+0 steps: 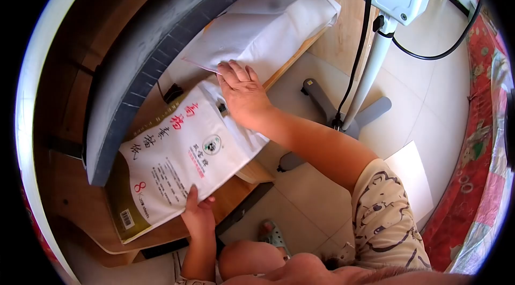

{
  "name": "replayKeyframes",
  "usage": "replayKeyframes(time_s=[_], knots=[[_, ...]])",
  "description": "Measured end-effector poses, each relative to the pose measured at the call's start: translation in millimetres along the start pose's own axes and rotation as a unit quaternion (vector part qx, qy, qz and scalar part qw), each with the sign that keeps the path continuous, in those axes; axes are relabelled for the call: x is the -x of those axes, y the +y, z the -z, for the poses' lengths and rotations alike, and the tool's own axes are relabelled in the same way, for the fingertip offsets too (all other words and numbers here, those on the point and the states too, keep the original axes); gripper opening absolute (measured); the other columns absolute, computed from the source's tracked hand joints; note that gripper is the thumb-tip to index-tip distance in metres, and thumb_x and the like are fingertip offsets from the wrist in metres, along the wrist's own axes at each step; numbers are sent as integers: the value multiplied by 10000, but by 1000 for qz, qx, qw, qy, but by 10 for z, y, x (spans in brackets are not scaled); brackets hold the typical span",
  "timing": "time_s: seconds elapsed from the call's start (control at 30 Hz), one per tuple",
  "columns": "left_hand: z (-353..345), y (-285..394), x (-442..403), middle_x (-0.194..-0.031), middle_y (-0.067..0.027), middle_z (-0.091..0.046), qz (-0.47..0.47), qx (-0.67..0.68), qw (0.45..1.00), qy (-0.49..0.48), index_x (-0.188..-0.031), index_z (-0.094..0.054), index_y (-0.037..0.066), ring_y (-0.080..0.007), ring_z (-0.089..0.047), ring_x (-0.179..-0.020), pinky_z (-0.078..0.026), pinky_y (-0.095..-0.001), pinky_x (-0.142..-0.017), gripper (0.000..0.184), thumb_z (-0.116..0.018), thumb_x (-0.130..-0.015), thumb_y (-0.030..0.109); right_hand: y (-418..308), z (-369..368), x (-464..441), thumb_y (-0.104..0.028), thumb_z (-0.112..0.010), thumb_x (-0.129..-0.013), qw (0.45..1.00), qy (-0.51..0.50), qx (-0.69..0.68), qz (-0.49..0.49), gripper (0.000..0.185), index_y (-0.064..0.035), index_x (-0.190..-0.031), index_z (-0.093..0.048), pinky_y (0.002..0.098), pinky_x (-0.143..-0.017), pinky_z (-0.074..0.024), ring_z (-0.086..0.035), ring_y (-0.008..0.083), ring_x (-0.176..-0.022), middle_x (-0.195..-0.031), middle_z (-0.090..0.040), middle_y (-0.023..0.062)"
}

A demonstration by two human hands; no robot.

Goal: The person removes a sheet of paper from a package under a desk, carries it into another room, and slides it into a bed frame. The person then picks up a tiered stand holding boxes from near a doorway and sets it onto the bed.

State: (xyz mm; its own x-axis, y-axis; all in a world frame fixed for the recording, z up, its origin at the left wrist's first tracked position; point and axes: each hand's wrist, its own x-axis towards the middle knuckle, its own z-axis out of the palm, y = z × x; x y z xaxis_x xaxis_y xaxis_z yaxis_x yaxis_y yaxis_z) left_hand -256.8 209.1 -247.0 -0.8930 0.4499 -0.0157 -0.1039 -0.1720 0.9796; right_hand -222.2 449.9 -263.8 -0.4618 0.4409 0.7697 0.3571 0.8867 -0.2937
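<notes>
My left hand (198, 214) pinches the printed packet (174, 161); my right hand (244, 97) lies fingers together, grip indeterminable. Judged step: steadying; shifting calls for both.

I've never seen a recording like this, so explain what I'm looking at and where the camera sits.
There's no robot: these are a person's bare hands, in one picture from a camera worn on the head. The left hand holds the near edge of a printed packet, thumb on top. The right hand lies over its far end; whether it grips is hidden. The packet lies on a wooden surface, next to a dark curved panel. Beyond is a white packet; a white stand is on the right.
</notes>
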Motion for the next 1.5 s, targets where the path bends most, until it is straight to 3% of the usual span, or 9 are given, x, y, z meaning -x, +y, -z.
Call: replayKeyframes(time_s=[0.37,0.67,0.77,0.83,0.9,1.23,1.3,1.43,1.5], knots=[[-299,-62,-11,-923,-76,-504,39,183,980,-64,-1010,-418,9,-163,-497,-748,-411,-251,-598,215,-434,-799,42,-434,950,689,-51,-446,-671,990,113,-83,-1,345,51,-997,-495,336,-812,-342,-400,253,-988,-1078,-458,109],[-779,126,591,-907,-99,-492,-4,124,988,-95,-976,-430,-24,-179,-510,-673,-458,-260,-520,199,-433,-788,41,-627,2115,1211,-65,-498,-680,989,119,-59,-58,407,49,-1067,-444,339,-859,-315,-370,252,-1036,-1128,-416,109],[-873,350,1068,-871,-102,-499,-47,110,988,-93,-960,-440,-48,-178,-504,-636,-455,-254,-513,195,-437,-787,42,-687,2580,1450,-72,-459,-666,989,138,-53,8,386,71,-1025,-468,324,-838,-319,-394,236,-989,-1089,-433,116],[-431,-106,-316,-871,-103,-501,-36,89,991,-90,-966,-440,-53,-181,-507,-643,-455,-254,-513,202,-437,-789,44,-828,1061,1135,-61,-495,-690,993,83,-87,17,395,43,-1067,-446,339,-857,-311,-368,249,-1035,-1129,-407,107],[-466,-236,-711,-890,-110,-503,-29,60,990,-127,-976,-441,-64,-190,-516,-673,-457,-260,-515,218,-440,-792,54,-792,693,937,-61,-488,-698,991,81,-108,24,392,41,-1073,-439,339,-864,-307,-365,256,-1038,-1134,-401,111],[-1243,-486,-1081,-678,-70,-507,56,-21,962,-265,-736,-494,33,-143,-507,-555,-420,-252,-446,165,-414,-788,167,-621,510,869,-49,-470,-692,983,92,-160,14,397,35,-1076,-417,355,-872,-296,-362,282,-1026,-1135,-391,123],[-1318,-501,-1148,-687,-75,-516,136,-31,929,-344,-744,-496,42,-150,-506,-544,-420,-246,-426,178,-399,-793,184,-625,526,853,-45,-467,-687,982,103,-160,-5,397,28,-1075,-420,357,-873,-292,-362,283,-1023,-1133,-394,120],[-1101,-405,-1239,-811,-75,-534,153,-17,877,-455,-841,-505,26,-174,-520,-744,-447,-292,-640,276,-413,-802,283,-686,382,825,-33,-457,-666,978,121,-166,-32,403,4,-1066,-435,364,-875,-283,-362,279,-1018,-1126,-402,107],[-849,-226,-975,-898,-85,-517,240,56,885,-395,-920,-491,2,-188,-483,-869,-406,-325,-769,423,-424,-789,398,-657,329,817,-30,-454,-661,978,131,-160,-36,406,-3,-1066,-437,366,-875,-281,-361,278,-1019,-1126,-404,103]])
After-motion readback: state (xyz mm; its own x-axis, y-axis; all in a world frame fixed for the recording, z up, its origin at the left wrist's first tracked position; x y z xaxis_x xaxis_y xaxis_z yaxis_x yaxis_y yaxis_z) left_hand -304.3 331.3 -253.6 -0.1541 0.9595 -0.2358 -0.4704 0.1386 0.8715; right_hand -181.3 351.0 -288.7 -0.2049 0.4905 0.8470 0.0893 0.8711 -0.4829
